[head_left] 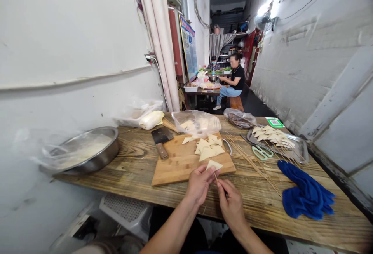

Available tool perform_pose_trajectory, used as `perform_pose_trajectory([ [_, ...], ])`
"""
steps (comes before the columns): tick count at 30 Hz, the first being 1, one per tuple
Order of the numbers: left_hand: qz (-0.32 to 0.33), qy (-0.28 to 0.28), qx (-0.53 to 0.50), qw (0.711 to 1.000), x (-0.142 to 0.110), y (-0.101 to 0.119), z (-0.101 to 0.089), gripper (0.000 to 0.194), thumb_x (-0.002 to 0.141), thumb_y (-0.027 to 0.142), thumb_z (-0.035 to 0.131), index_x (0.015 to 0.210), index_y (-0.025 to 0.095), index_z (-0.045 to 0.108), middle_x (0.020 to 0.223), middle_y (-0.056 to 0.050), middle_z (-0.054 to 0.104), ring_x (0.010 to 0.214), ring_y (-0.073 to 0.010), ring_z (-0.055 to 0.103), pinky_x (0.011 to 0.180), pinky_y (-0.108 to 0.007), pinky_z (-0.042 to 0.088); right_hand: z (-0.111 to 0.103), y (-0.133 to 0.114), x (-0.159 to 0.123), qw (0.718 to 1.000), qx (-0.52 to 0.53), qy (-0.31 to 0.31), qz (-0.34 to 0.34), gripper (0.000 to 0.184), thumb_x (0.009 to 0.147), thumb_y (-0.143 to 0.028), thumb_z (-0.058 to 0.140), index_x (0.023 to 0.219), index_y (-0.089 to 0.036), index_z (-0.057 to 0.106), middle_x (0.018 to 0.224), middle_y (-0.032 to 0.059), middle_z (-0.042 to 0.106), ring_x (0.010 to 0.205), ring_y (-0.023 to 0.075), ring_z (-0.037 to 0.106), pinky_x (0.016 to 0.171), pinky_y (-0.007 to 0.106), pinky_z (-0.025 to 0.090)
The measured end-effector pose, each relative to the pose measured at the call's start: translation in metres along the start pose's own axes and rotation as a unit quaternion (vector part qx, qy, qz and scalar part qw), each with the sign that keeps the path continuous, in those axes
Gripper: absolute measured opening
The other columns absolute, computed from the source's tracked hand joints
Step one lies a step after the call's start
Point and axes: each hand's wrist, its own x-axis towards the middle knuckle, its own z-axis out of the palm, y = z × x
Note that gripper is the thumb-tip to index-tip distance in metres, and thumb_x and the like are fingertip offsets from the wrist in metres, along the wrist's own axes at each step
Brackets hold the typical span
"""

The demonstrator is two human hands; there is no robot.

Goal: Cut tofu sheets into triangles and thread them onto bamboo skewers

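Note:
Between the fingers of my left hand (199, 184) is a pale tofu-skin triangle (215, 165), held over the near edge of the cutting board (175, 170). My right hand (230, 197) pinches a thin wooden skewer (215, 176), whose upper end meets the triangle; whether it has gone through is hidden. More pale triangles (207, 151) lie in a loose pile on the board. A cleaver (162, 150) with a wooden handle rests at the board's left side. Loose skewers (253, 160) lie to the right of the board.
Right of the board are green-handled scissors (262, 153), a metal tray (301, 149) with skewered triangles, and a blue cloth (307, 192). A steel basin (101, 157) stands left. Plastic bags (198, 122) and a cabbage (151, 120) line the far edge. Two people sit farther back.

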Motion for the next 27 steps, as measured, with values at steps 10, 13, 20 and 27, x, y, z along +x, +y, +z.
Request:
perform_pose_trajectory([
  [10,0.007,0.004,-0.007,1.000,0.004,0.004,-0.004,0.028,0.059,0.020,0.076,0.084,0.010,0.066,0.088,-0.009,0.069,0.082,-0.0168,0.065,0.087,-0.030,0.047,0.003,0.002,-0.003,1.000,0.012,-0.002,0.012,0.023,0.089,-0.023,0.042,0.087,-0.018,0.064,0.078,0.0059,0.061,0.075,0.0161,0.058,0.068,0.026,0.048],
  [13,0.007,-0.004,-0.006,1.000,0.002,0.007,-0.001,0.028,0.060,0.021,0.076,0.084,0.011,0.066,0.090,-0.010,0.069,0.084,-0.0178,0.065,0.088,-0.031,0.047,0.005,0.004,-0.003,1.000,0.011,-0.005,0.010,0.024,0.089,-0.024,0.041,0.088,-0.018,0.064,0.077,0.0056,0.061,0.073,0.0159,0.058,0.066,0.026,0.047],
  [20,0.005,0.011,0.131,0.991,-0.005,0.016,-0.017,0.046,0.065,0.039,0.070,0.102,0.013,0.062,0.097,-0.013,0.068,0.085,-0.0223,0.065,0.087,-0.037,0.046,-0.033,0.023,0.020,0.996,-0.076,-0.004,-0.037,0.025,0.089,-0.023,0.041,0.091,-0.018,0.065,0.078,0.0062,0.064,0.073,0.0164,0.060,0.066,0.027,0.048],
  [27,0.198,0.150,0.339,0.907,0.029,0.030,-0.085,0.049,0.066,0.042,0.066,0.106,0.016,0.060,0.093,-0.008,0.069,0.075,-0.0193,0.065,0.086,-0.036,0.046,-0.147,0.075,0.111,0.895,-0.438,-0.006,0.086,0.023,0.085,-0.019,0.045,0.077,-0.014,0.066,0.077,0.0063,0.067,0.071,0.0143,0.061,0.065,0.022,0.040],
])
